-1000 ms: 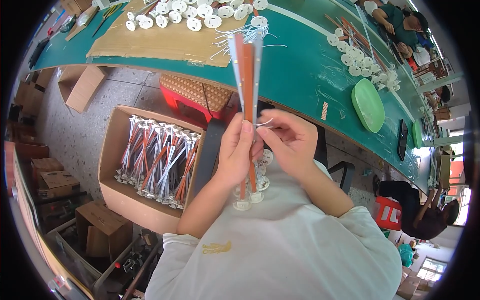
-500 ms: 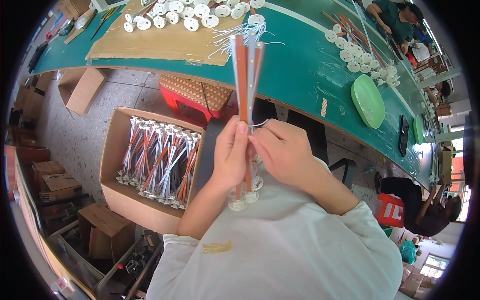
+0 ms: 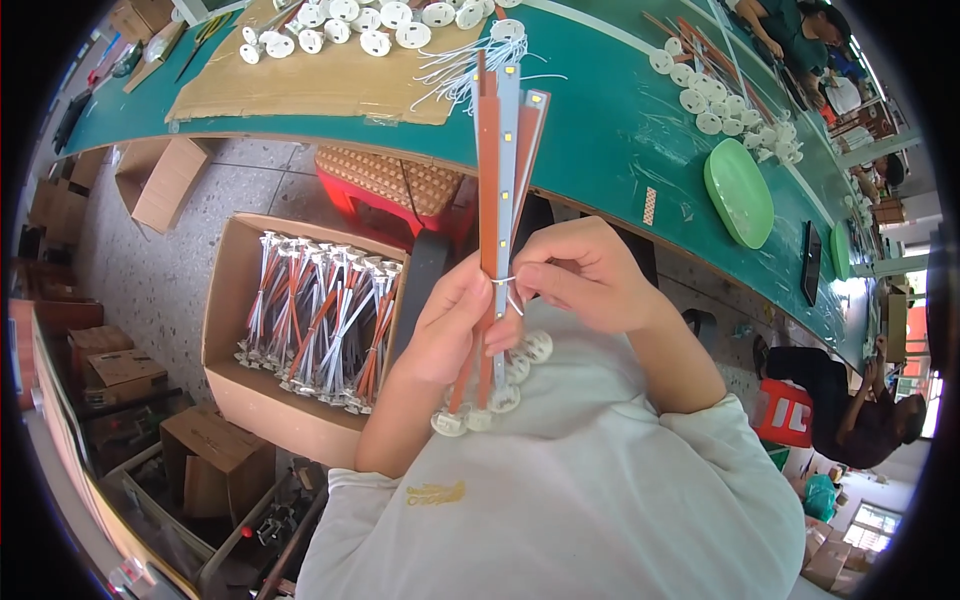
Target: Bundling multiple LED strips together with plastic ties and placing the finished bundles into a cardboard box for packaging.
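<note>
Upright in front of my chest stands a bundle of LED light strips [image 3: 508,160], grey and orange-brown, with round white caps [image 3: 505,398] at the lower end. My left hand [image 3: 445,325] is closed around its middle. A thin white tie wire [image 3: 503,281] loops round the strips just above the left fingers. At the bundle's right side, my right hand [image 3: 585,275] is closed in a pinch on the wire. One wire end sticks out below the right fingertips. Part of the strips is hidden behind the left fingers.
An open carton [image 3: 285,418] of similar tied bundles [image 3: 320,320] stands at left. The green table [image 3: 600,120] carries a cardboard sheet [image 3: 290,85], loose white wires [image 3: 450,72], capped strips [image 3: 395,15], a green tray [image 3: 738,195] and a black phone [image 3: 811,262]. Other people sit at right.
The bundle has come lower and its upper ends have fanned apart. My right hand has turned and moved slightly right and down, with the wire now wrapped across the strips.
</note>
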A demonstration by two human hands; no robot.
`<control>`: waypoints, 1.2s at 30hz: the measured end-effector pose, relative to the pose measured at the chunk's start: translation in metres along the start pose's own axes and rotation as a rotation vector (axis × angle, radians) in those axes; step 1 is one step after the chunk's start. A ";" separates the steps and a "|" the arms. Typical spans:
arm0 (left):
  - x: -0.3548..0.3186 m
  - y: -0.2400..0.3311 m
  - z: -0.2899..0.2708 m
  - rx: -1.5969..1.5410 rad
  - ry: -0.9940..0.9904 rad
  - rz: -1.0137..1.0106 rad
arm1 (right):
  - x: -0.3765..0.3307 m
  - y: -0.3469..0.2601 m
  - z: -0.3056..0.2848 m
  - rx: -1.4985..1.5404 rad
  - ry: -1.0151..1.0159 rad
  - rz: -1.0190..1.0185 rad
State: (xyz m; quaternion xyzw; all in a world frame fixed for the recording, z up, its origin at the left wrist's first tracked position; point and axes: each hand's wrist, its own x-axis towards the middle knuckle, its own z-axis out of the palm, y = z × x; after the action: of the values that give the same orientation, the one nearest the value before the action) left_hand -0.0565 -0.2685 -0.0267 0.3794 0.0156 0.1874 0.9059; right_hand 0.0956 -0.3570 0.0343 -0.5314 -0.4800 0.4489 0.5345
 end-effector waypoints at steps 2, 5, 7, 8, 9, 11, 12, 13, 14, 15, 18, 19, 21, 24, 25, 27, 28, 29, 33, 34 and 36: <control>0.000 -0.001 -0.004 -0.155 -0.087 -0.029 | 0.002 0.006 -0.003 -0.094 -0.026 -0.033; 0.000 -0.006 -0.007 -0.106 0.049 -0.030 | 0.006 0.013 -0.005 -0.722 0.080 -0.490; 0.000 -0.001 -0.004 -0.127 0.043 -0.049 | 0.010 0.009 -0.005 -0.826 0.089 -0.606; 0.001 0.002 -0.001 -0.101 0.094 -0.086 | 0.011 0.005 -0.005 -0.932 0.101 -0.725; 0.001 0.004 0.001 -0.075 0.143 -0.124 | 0.010 -0.001 -0.006 -0.930 0.099 -0.723; -0.001 0.000 -0.005 -0.074 0.084 -0.103 | 0.005 -0.011 -0.010 -1.183 -0.159 -0.649; -0.001 -0.002 -0.006 -0.004 0.090 -0.105 | 0.003 -0.012 -0.009 -1.234 -0.158 -0.682; 0.000 -0.003 -0.006 0.067 0.096 -0.106 | 0.003 -0.013 -0.010 -1.235 -0.156 -0.681; 0.000 -0.001 -0.006 0.067 0.095 -0.107 | 0.004 -0.014 -0.010 -1.258 -0.178 -0.666; 0.000 -0.001 -0.005 0.134 0.111 -0.093 | 0.003 -0.014 -0.009 -1.281 -0.200 -0.648; 0.000 -0.002 -0.005 0.234 0.127 -0.045 | 0.002 0.000 -0.005 -1.095 -0.130 -0.560; 0.001 -0.002 -0.006 0.272 0.130 -0.009 | 0.003 0.008 -0.002 -1.095 -0.130 -0.563; -0.002 -0.001 -0.014 0.359 0.139 0.010 | -0.001 0.022 0.007 -0.672 0.065 -0.478; -0.004 0.000 -0.014 0.574 0.166 0.108 | -0.007 0.023 0.024 0.102 0.168 0.130; -0.004 0.001 -0.014 0.704 0.184 0.194 | -0.008 0.024 0.026 0.680 0.191 0.459; -0.006 0.001 -0.019 0.773 0.180 0.243 | -0.005 0.024 0.023 1.036 0.145 0.582; -0.007 0.004 -0.017 0.713 0.191 0.226 | -0.004 0.022 0.025 1.047 0.127 0.592; -0.008 0.006 -0.016 0.652 0.202 0.211 | -0.004 0.021 0.028 1.057 0.110 0.601; -0.010 0.003 -0.022 0.511 0.235 0.134 | -0.001 0.031 0.037 -0.287 0.249 -0.015; -0.011 0.004 -0.023 0.598 0.200 0.120 | 0.002 0.030 0.033 -0.651 0.302 -0.372; -0.010 0.004 -0.024 0.515 0.202 0.112 | 0.006 0.036 0.023 -0.741 0.280 -0.542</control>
State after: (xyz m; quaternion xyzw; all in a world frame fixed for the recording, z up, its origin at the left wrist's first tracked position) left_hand -0.0714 -0.2532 -0.0424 0.5768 0.1318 0.2639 0.7617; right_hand 0.0743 -0.3469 -0.0022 -0.5971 -0.6523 0.0163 0.4666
